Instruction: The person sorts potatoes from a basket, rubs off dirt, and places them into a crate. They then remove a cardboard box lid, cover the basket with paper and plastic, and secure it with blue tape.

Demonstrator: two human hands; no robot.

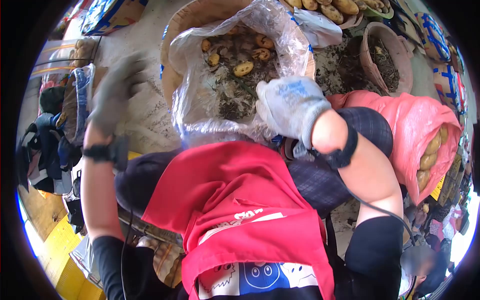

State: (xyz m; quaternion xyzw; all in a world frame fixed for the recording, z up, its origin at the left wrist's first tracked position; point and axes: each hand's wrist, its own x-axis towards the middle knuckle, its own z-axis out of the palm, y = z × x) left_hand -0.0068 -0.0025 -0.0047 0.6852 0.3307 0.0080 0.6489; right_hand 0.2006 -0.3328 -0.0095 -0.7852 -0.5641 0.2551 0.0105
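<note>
My left hand (pixel 117 90), in a grey glove and blurred by motion, is raised over the floor left of the basin, with its fingers apart and nothing in them. At the right side of the plastic-lined basin (pixel 175 37), my right hand (pixel 290 107), in a pale glove with blue print, is closed, its fingers curled down beside the clear plastic liner (pixel 195 95). Whatever those fingers hold is hidden. Inside the liner lie several potatoes (pixel 243 68) among soil and dry plant bits (pixel 235 100).
A pink tub (pixel 367 62) of dirt and plant scraps stands at the right, near a pink sack (pixel 400 117) of potatoes. More potatoes (pixel 345 6) sit at the top. Cardboard boxes (pixel 112 17) and bagged items (pixel 77 95) are on the left. A person (pixel 432 265) shows at lower right.
</note>
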